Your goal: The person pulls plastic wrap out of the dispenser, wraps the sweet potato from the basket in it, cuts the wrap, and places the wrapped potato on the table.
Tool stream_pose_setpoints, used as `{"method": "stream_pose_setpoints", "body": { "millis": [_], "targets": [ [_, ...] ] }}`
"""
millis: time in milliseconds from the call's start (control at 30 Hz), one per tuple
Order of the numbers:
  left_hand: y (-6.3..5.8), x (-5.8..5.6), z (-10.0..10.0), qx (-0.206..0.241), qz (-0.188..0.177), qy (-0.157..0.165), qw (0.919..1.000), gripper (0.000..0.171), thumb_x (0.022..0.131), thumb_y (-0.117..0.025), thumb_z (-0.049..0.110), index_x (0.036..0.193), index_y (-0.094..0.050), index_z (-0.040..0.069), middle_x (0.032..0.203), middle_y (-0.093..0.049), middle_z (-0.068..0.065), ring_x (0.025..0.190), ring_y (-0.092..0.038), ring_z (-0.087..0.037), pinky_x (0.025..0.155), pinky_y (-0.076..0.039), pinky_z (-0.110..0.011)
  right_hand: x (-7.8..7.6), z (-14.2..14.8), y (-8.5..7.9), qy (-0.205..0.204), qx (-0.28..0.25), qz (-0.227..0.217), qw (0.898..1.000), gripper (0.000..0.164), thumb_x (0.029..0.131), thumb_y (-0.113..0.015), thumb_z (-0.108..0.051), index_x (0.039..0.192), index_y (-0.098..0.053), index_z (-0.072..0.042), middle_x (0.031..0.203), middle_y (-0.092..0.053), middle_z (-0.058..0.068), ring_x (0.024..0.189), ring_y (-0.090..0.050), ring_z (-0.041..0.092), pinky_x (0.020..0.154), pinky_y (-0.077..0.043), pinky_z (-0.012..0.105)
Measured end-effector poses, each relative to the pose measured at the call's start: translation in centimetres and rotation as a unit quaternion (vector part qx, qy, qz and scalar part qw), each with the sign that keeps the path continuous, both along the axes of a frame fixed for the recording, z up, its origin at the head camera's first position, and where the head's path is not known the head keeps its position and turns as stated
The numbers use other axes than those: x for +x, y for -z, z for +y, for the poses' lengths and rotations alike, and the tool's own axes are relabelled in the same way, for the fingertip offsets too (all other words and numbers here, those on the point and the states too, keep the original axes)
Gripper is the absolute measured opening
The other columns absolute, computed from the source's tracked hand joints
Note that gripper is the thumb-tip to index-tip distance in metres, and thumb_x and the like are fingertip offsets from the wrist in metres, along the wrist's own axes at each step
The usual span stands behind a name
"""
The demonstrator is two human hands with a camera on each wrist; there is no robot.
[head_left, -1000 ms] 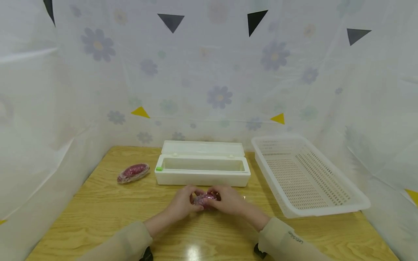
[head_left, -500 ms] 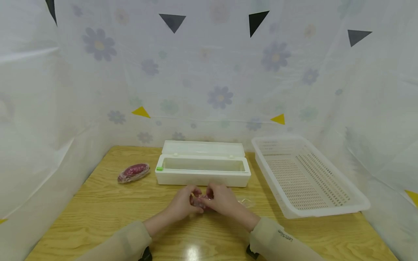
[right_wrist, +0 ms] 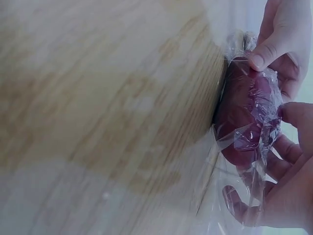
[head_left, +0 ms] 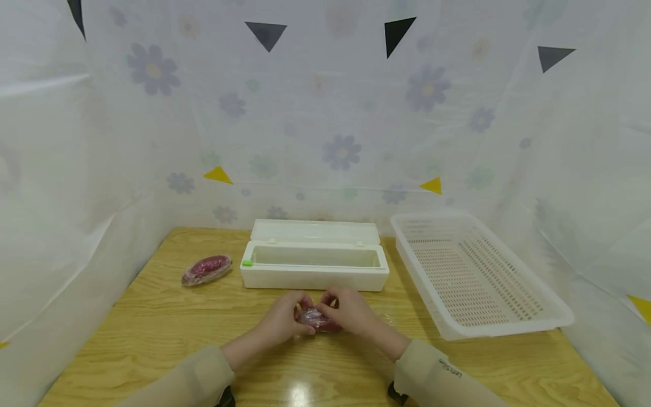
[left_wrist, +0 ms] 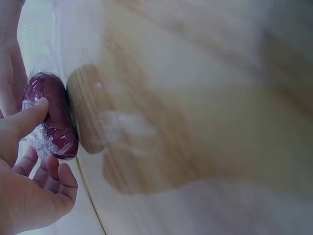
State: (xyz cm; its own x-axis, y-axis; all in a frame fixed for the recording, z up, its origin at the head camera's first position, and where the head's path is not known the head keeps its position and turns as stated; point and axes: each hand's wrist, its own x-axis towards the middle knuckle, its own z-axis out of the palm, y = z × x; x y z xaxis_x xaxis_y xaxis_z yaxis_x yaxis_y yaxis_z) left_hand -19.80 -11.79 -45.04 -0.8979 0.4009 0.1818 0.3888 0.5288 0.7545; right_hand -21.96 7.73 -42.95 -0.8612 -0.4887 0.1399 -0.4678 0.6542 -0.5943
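Note:
A dark red-purple sweet potato (head_left: 317, 320) in clear cling film (right_wrist: 266, 120) lies on the table in front of me. At its left end my left hand (head_left: 282, 317) holds it, the thumb (left_wrist: 30, 118) pressing on top and the other fingers curled beneath. My right hand (head_left: 353, 312) is at the other end, thumb and forefinger pinching the film on the upper side. Loose film trails past the right fingers in the right wrist view. Just beyond the hands stands a white cling film dispenser (head_left: 314, 279), lid up, a green slide cutter (head_left: 247, 263) at its left.
Another film-wrapped sweet potato (head_left: 207, 270) rests on the wooden table (head_left: 152, 339) left of the dispenser. A white perforated basket (head_left: 508, 329) stands at the right. Behind everything hangs a flowered sheet (head_left: 305, 113), with more sheeting on both sides.
My right hand moved left over the sweet potato, then lifted back a little, so more of the wrapped sweet potato shows. My left hand has stayed nearly in place.

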Motion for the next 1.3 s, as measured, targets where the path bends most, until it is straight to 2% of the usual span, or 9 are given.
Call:
{"method": "stream_pose_setpoints", "body": {
  "millis": [233, 400, 533, 667, 867, 1033, 1133, 1200, 1300],
  "targets": [
    [0.2, -0.3, -0.5, -0.013, -0.015, 0.017, 0.9997, 0.042, 0.07, -0.084, 0.015, 0.105, -0.062, 0.01, 0.099, -0.058, -0.004, 0.073, -0.05, -0.012, 0.062, -0.043, -0.023, -0.1, 0.3, 0.2, -0.02, -0.012, -0.005, 1.0, 0.013, 0.093, -0.062, -0.027, 0.088, -0.065, -0.016, 0.084, -0.065, -0.005, 0.069, -0.056, 0.01, 0.057, -0.046, 0.02],
    [0.1, -0.3, -0.6, -0.029, -0.013, 0.013, 0.9994, 0.043, 0.069, -0.084, 0.013, 0.107, -0.063, 0.008, 0.102, -0.062, -0.005, 0.085, -0.055, -0.016, 0.072, -0.046, -0.028, -0.3, 2.4, -0.2, -0.033, -0.007, -0.015, 0.999, 0.025, 0.097, -0.054, -0.029, 0.104, -0.066, -0.009, 0.1, -0.067, 0.001, 0.092, -0.062, 0.018, 0.077, -0.052, 0.032],
    [0.0, -0.3, -0.6, -0.03, -0.027, 0.013, 0.9991, 0.044, 0.069, -0.083, 0.012, 0.108, -0.063, 0.008, 0.098, -0.063, -0.004, 0.086, -0.056, -0.015, 0.074, -0.047, -0.031, -0.3, 4.9, -1.0, 0.003, 0.003, -0.01, 1.0, 0.028, 0.098, -0.052, -0.026, 0.108, -0.065, -0.004, 0.109, -0.067, 0.007, 0.107, -0.06, 0.027, 0.091, -0.047, 0.045],
    [-0.1, -0.2, -0.8, -0.031, -0.038, 0.01, 0.9987, 0.044, 0.07, -0.082, 0.013, 0.109, -0.062, 0.01, 0.094, -0.063, -0.002, 0.083, -0.056, -0.014, 0.072, -0.047, -0.029, 0.1, 7.3, -1.5, 0.046, 0.022, 0.006, 0.999, 0.026, 0.097, -0.054, -0.025, 0.11, -0.065, -0.005, 0.112, -0.066, 0.006, 0.111, -0.057, 0.029, 0.096, -0.044, 0.048],
    [0.0, -0.4, -1.7, -0.022, -0.052, 0.001, 0.9984, 0.044, 0.072, -0.08, 0.013, 0.112, -0.062, 0.01, 0.094, -0.062, 0.0, 0.085, -0.056, -0.015, 0.073, -0.048, -0.03, 0.9, 9.5, -1.2, 0.072, 0.026, 0.034, 0.996, 0.023, 0.097, -0.053, -0.015, 0.116, -0.063, -0.006, 0.116, -0.064, 0.007, 0.113, -0.056, 0.029, 0.095, -0.044, 0.047],
    [0.2, -0.5, -2.7, -0.015, -0.054, -0.008, 0.9984, 0.043, 0.074, -0.08, 0.015, 0.113, -0.062, 0.012, 0.097, -0.062, 0.0, 0.091, -0.058, -0.016, 0.078, -0.051, -0.033, 1.4, 10.5, -0.4, 0.095, 0.003, -0.003, 0.995, 0.031, 0.096, -0.046, -0.003, 0.125, -0.057, -0.007, 0.117, -0.063, 0.009, 0.11, -0.058, 0.028, 0.082, -0.05, 0.04],
    [0.3, -0.5, -3.2, -0.005, -0.048, -0.016, 0.9987, 0.044, 0.074, -0.08, 0.016, 0.113, -0.062, 0.011, 0.1, -0.063, -0.002, 0.093, -0.06, -0.018, 0.08, -0.052, -0.034, 1.5, 10.9, -0.1, 0.093, -0.022, -0.032, 0.995, 0.031, 0.097, -0.048, -0.008, 0.126, -0.056, -0.006, 0.116, -0.064, 0.009, 0.106, -0.059, 0.028, 0.079, -0.051, 0.036],
    [0.3, -0.4, -3.4, 0.001, -0.046, -0.021, 0.9987, 0.045, 0.074, -0.08, 0.017, 0.114, -0.061, 0.012, 0.102, -0.063, -0.003, 0.094, -0.06, -0.019, 0.081, -0.052, -0.035, 1.6, 11.0, 0.0, 0.081, -0.038, -0.047, 0.995, 0.031, 0.097, -0.052, -0.016, 0.126, -0.057, -0.005, 0.115, -0.065, 0.01, 0.106, -0.06, 0.028, 0.085, -0.05, 0.036],
    [0.1, -0.3, -3.5, 0.003, -0.04, -0.026, 0.9989, 0.045, 0.074, -0.08, 0.02, 0.114, -0.061, 0.012, 0.104, -0.064, -0.003, 0.094, -0.06, -0.018, 0.081, -0.052, -0.035, 1.5, 11.0, -0.1, 0.058, -0.072, -0.083, 0.992, 0.036, 0.097, -0.054, -0.027, 0.123, -0.058, -0.002, 0.113, -0.066, 0.011, 0.103, -0.061, 0.028, 0.083, -0.051, 0.034]
  ]
}}
